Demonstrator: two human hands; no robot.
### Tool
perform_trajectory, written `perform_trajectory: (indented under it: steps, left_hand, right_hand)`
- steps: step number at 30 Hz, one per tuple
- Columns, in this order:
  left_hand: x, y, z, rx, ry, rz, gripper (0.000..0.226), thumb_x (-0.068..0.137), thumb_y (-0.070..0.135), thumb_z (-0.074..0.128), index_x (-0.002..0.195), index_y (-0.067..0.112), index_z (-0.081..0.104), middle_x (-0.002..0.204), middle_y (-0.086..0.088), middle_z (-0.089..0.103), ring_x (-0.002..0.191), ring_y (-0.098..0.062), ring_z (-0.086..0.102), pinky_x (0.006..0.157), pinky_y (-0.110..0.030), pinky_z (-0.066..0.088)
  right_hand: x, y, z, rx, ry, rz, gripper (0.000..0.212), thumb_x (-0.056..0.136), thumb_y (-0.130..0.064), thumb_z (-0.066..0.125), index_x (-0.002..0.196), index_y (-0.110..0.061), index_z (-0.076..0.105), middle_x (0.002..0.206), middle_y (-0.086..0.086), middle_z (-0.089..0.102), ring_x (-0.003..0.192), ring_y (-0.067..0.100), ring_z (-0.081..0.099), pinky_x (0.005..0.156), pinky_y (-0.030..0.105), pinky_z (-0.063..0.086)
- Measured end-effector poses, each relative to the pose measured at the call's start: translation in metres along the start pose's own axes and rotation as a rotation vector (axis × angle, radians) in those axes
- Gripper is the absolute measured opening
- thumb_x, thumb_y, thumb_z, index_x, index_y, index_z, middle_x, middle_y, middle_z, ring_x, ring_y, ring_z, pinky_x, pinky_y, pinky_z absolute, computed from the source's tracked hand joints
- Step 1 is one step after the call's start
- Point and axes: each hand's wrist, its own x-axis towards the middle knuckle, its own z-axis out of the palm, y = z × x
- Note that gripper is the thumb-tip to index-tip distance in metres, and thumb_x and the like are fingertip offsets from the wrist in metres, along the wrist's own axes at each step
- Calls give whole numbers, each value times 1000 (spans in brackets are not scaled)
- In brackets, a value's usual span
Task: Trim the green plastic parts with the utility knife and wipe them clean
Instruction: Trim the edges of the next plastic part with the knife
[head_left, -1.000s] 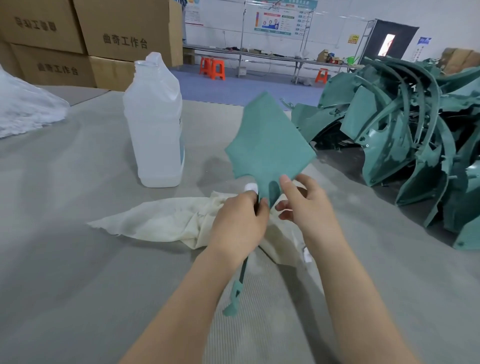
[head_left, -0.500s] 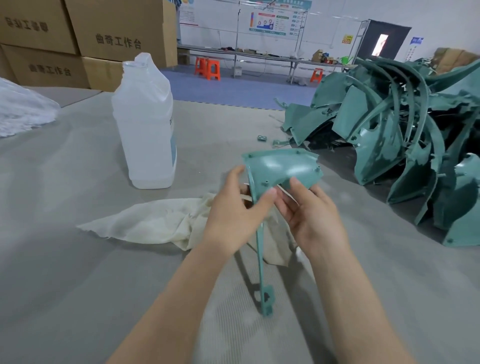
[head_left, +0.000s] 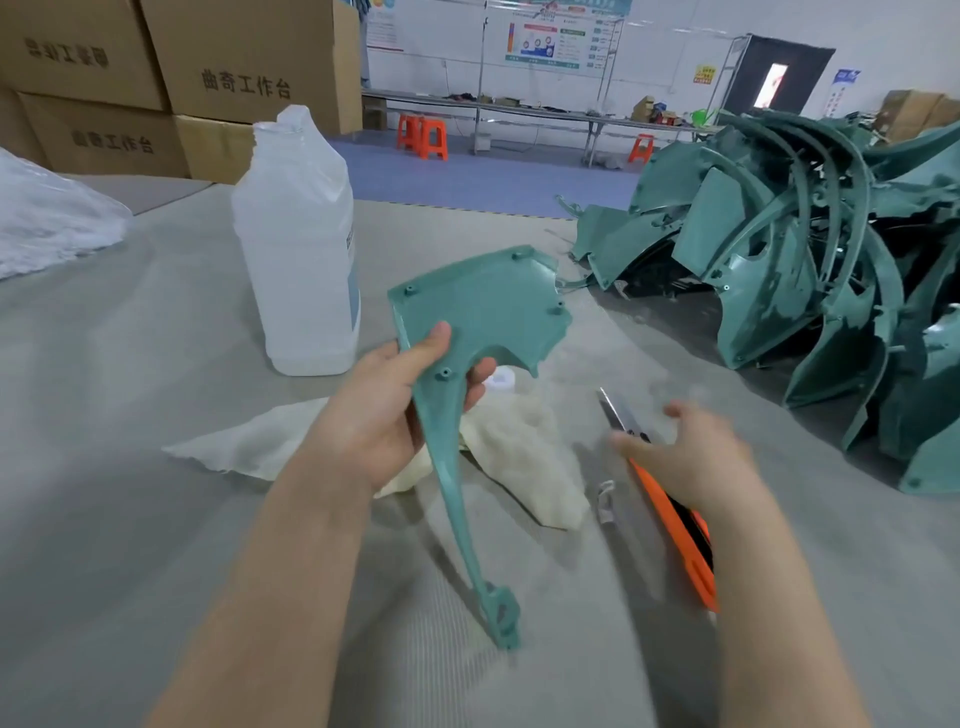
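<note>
Two hands in view. Left hand (head_left: 379, 410) grips green part (head_left: 483, 312) at its narrow neck, thumb on near face, fingers curled behind. The part is held up just right of the bottle (head_left: 298, 244), broad end up, long thin tail hanging toward camera; can't tell if tail tip touches table (head_left: 130, 519).

Right hand (head_left: 691, 457), well right of bottle & nearer, is blurred: fingers spread, loosely bent, over the utility knife (head_left: 670, 514); contact unclear. Knife lies flat, blade out, tip pointing away; orange body partly hidden under the wrist.

Room to move: table runs wide left of & in front of bottle; its far edge is behind bottle.

Cloth (head_left: 514, 452) lies crumpled front-right of bottle, partly behind part & left hand. White cap (head_left: 500, 378) near bottle's base on the right, half hidden by fingers. Pile of green parts (head_left: 779, 260) sits far right of bottle, cut off by frame edge. Plastic bag (head_left: 47, 223) well left of bottle, also cut off.
</note>
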Motion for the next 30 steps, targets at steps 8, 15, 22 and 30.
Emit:
perform_trajectory:
  steps: [8,15,22,30]
  left_hand:
    - [4,7,-10,-76,78,-81,17,85,28,63,87,11,57,56,1,58,37,-4,47,36,-14,40]
    - [7,-11,-3,125,23,-309,17,85,26,63,84,9,62,55,-1,62,35,-3,50,33,-13,41]
    - [8,-35,7,377,-100,-510,37,95,34,50,103,1,63,61,-11,68,36,-7,52,33,-14,41]
    - [8,-11,-12,179,-417,-305,50,79,49,44,84,13,76,82,-11,72,48,-15,59,41,-17,44]
  right_hand:
    - [5,4,6,94,-45,-59,29,94,-30,59,79,-6,59,72,10,58,70,26,54,61,33,43]
    - [-10,-31,10,1549,-126,-29,6,91,-13,58,89,-12,52,77,1,58,43,8,39,40,20,35]
    - [-10,-31,12,1577,-161,-287,14,92,-14,60,103,-14,53,89,-1,62,43,7,33,42,16,30]
    - [0,-9,2,1281,169,-84,30,91,-26,68,74,-14,46,55,-1,38,41,9,34,44,21,32]
